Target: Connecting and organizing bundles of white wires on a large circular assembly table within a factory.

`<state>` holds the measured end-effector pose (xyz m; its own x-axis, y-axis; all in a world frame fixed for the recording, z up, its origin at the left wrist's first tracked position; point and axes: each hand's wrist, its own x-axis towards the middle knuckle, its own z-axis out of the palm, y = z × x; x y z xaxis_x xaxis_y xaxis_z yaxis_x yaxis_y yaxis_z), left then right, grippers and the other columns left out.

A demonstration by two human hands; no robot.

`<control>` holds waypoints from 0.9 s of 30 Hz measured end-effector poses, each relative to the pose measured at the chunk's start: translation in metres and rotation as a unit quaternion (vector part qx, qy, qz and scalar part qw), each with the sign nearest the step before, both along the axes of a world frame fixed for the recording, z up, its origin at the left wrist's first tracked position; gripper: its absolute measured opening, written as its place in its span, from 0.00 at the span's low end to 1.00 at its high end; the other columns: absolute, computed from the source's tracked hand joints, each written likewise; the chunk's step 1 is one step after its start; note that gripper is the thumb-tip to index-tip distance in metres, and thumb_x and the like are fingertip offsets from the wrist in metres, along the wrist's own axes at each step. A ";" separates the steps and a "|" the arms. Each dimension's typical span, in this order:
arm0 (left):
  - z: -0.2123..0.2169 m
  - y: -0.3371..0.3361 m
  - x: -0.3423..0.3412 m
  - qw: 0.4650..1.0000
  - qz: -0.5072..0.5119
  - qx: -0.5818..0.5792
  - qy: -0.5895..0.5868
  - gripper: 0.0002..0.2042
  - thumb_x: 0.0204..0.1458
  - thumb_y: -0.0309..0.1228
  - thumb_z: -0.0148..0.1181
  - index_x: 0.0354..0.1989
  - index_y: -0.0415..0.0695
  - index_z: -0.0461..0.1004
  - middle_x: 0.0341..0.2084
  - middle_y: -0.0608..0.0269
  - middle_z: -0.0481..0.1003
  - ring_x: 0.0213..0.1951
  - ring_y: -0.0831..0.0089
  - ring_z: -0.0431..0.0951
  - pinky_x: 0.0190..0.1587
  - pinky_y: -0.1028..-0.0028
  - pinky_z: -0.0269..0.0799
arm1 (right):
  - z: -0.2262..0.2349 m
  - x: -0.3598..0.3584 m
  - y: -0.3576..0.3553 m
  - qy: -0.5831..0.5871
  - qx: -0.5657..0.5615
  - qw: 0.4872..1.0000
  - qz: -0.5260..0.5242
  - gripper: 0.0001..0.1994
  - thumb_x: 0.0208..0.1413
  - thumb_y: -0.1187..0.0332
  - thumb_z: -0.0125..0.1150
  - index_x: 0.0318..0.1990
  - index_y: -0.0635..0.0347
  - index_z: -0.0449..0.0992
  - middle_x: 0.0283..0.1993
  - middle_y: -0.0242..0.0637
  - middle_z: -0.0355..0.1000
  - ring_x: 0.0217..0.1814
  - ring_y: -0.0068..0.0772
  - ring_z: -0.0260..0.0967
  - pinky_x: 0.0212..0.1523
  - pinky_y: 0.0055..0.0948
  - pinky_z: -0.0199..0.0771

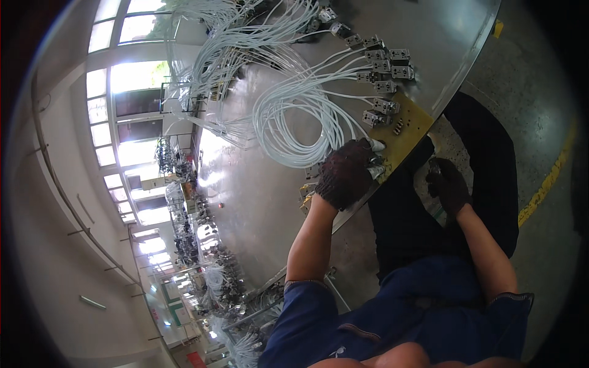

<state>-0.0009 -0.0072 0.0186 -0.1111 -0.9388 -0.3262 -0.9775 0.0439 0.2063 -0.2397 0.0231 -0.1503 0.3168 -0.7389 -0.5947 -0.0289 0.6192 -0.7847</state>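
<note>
Daylit windows (pixel 140 76) flank our metal table (pixel 257 211), where the cable coil (pixel 267 122) lies just beside our left hand (pixel 346 175). Its fingers bend over the yellow plate (pixel 400 146); what they pinch, we cannot tell. A snagged cable could drag the connectors (pixel 385 105) over the edge, and a knock could roll the brass bits (pixel 398 127) off. Our right hand (pixel 451 187) curls beyond the table, its grip unclear.

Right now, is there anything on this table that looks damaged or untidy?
Nothing looks clearly damaged. Only the far white cable bundle looks untidy: it sprawls loosely across the table, unlike the nearer cable coil.
</note>
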 end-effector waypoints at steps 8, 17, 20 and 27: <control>0.006 -0.010 0.004 0.999 -0.002 0.031 0.018 0.17 0.54 0.29 0.65 0.53 0.51 0.79 0.45 0.57 0.83 0.49 0.58 0.83 0.51 0.63 0.78 | 0.033 0.010 0.006 0.029 -0.073 0.996 0.031 0.21 0.70 0.62 0.55 0.65 0.61 0.70 0.41 0.36 0.77 0.34 0.24 0.72 0.39 0.27 0.74; 0.003 -0.010 0.009 1.000 -0.030 0.003 0.001 0.17 0.53 0.30 0.64 0.53 0.52 0.79 0.44 0.57 0.83 0.49 0.56 0.83 0.49 0.60 0.79 | 0.089 0.043 0.001 0.034 -0.275 0.959 0.053 0.15 0.65 0.65 0.59 0.55 0.59 0.76 0.48 0.51 0.79 0.49 0.55 0.79 0.49 0.44 0.77; 0.005 -0.009 0.008 1.000 -0.028 0.000 0.000 0.18 0.51 0.33 0.66 0.52 0.52 0.79 0.44 0.56 0.83 0.49 0.54 0.83 0.49 0.60 0.79 | 0.098 0.053 -0.004 0.040 -0.287 0.955 0.067 0.14 0.66 0.65 0.59 0.54 0.60 0.77 0.49 0.52 0.79 0.51 0.56 0.79 0.50 0.45 0.77; -0.003 -0.011 0.013 0.994 -0.091 -0.057 -0.012 0.19 0.50 0.38 0.68 0.51 0.49 0.78 0.45 0.52 0.82 0.48 0.52 0.83 0.47 0.58 0.80 | 0.103 0.055 -0.007 0.044 -0.340 0.937 0.062 0.15 0.66 0.64 0.59 0.56 0.60 0.77 0.50 0.53 0.79 0.54 0.55 0.78 0.54 0.43 0.77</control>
